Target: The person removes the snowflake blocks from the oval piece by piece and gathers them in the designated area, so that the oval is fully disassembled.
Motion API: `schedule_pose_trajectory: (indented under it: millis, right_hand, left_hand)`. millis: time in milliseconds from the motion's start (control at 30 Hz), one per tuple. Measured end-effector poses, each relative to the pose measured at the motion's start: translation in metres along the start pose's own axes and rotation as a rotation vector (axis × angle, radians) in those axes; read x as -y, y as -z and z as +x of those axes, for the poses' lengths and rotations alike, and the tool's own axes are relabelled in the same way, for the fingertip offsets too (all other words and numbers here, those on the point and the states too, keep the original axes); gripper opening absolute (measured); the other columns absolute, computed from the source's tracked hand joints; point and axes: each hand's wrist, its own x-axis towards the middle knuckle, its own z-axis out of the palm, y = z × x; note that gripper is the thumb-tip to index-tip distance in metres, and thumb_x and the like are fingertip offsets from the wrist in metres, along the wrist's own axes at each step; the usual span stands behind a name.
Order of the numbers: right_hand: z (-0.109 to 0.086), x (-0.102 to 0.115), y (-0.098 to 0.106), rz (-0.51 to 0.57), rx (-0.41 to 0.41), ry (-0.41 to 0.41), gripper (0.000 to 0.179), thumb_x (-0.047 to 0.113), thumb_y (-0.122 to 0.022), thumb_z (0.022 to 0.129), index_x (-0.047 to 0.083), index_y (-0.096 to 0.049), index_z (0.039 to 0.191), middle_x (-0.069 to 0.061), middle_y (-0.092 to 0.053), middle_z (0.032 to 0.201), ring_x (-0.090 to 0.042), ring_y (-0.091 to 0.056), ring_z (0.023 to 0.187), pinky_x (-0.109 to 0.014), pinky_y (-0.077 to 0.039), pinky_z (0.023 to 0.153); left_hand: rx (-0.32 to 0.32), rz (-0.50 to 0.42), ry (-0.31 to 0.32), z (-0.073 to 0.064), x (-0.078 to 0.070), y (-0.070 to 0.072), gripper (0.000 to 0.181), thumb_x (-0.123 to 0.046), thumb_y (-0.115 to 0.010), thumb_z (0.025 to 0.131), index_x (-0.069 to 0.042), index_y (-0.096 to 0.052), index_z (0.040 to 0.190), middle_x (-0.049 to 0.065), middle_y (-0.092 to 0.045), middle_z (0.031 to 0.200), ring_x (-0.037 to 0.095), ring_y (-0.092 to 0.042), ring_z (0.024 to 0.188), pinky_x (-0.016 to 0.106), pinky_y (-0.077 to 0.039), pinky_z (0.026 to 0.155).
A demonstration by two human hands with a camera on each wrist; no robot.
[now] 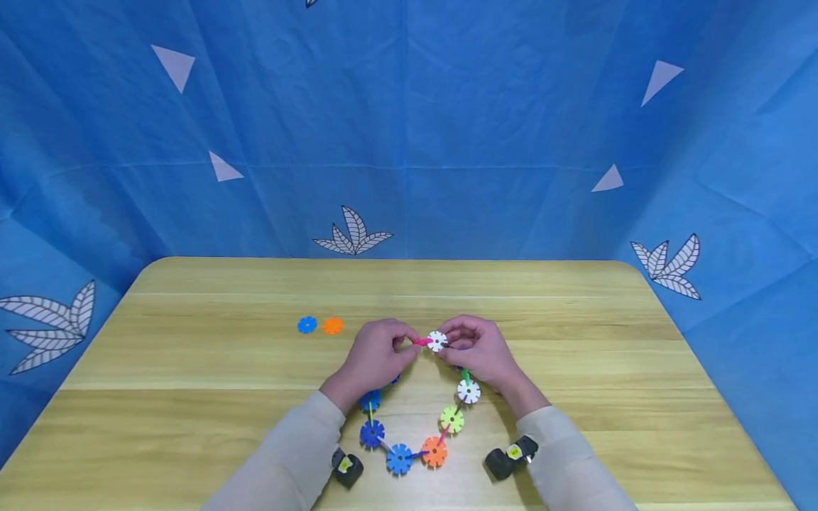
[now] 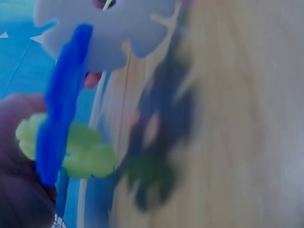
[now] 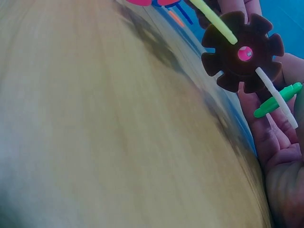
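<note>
A looped chain of notched plastic discs in several colours lies on the table, with an orange disc (image 1: 434, 451) at its near end. My left hand (image 1: 377, 351) pinches a pink disc (image 1: 422, 342), seen edge-on. Against it sits a white disc (image 1: 437, 341), between the two hands. My right hand (image 1: 479, 349) holds the chain at the white disc's right side, by a dark piece. In the right wrist view a brown disc (image 3: 228, 61) and a green disc (image 3: 278, 99) are close to the fingers. A blue disc (image 2: 64, 104) and a yellow-green disc (image 2: 90, 152) show in the left wrist view.
A loose blue disc (image 1: 307, 325) and a loose orange disc (image 1: 333, 326) lie on the wooden table (image 1: 211, 355), left of the hands. Behind it hangs a blue cloth (image 1: 486, 142). A black wrist device (image 1: 347, 468) is at the left sleeve, another (image 1: 511, 458) at the right.
</note>
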Motion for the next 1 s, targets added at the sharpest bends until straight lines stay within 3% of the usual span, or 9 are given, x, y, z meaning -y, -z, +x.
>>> schedule_pose_trajectory:
  millis: [167,400,800,1000]
  right_hand:
    - [0.0,0.0014,0.0007,-0.028,0.004,0.002,0.035,-0.004,-0.081,0.076,0.001,-0.073,0.11,-0.015,-0.068,0.094,-0.026,-0.068,0.08,-0.033,-0.057,0.07]
    - [0.0009,-0.0004,0.0007,-0.056,0.007,-0.003,0.037,-0.003,-0.081,0.075,0.003,-0.074,0.111,-0.013,-0.069,0.096,-0.028,-0.067,0.083,-0.034,-0.057,0.072]
    - [0.0006,-0.0013,0.0002,-0.071,0.006,0.016,0.035,-0.006,-0.08,0.075,0.003,-0.074,0.109,-0.012,-0.069,0.093,-0.025,-0.068,0.078,-0.032,-0.057,0.07]
    - [0.0005,-0.0011,-0.0004,-0.086,0.004,0.015,0.031,-0.005,-0.08,0.075,0.002,-0.075,0.104,-0.012,-0.069,0.088,-0.023,-0.067,0.073,-0.03,-0.056,0.066]
  left_hand:
    - [-0.028,0.015,-0.048,0.0014,-0.0017,-0.0029,0.004,-0.017,-0.076,0.089,-0.013,-0.078,0.09,-0.007,-0.043,0.06,0.009,-0.038,0.054,0.027,-0.037,0.055]
    - [-0.054,0.02,-0.052,0.0009,-0.0046,-0.0045,0.004,-0.015,-0.077,0.088,-0.011,-0.077,0.09,-0.007,-0.041,0.059,0.009,-0.036,0.053,0.026,-0.035,0.054]
    - [-0.056,0.024,-0.064,-0.0006,-0.0047,-0.0048,0.004,-0.016,-0.075,0.09,-0.013,-0.076,0.089,-0.007,-0.04,0.059,0.009,-0.036,0.054,0.026,-0.034,0.054]
    - [-0.016,0.006,-0.045,-0.0031,-0.0024,-0.0039,0.004,-0.019,-0.075,0.092,-0.015,-0.076,0.091,-0.008,-0.043,0.062,0.009,-0.039,0.056,0.028,-0.038,0.058]
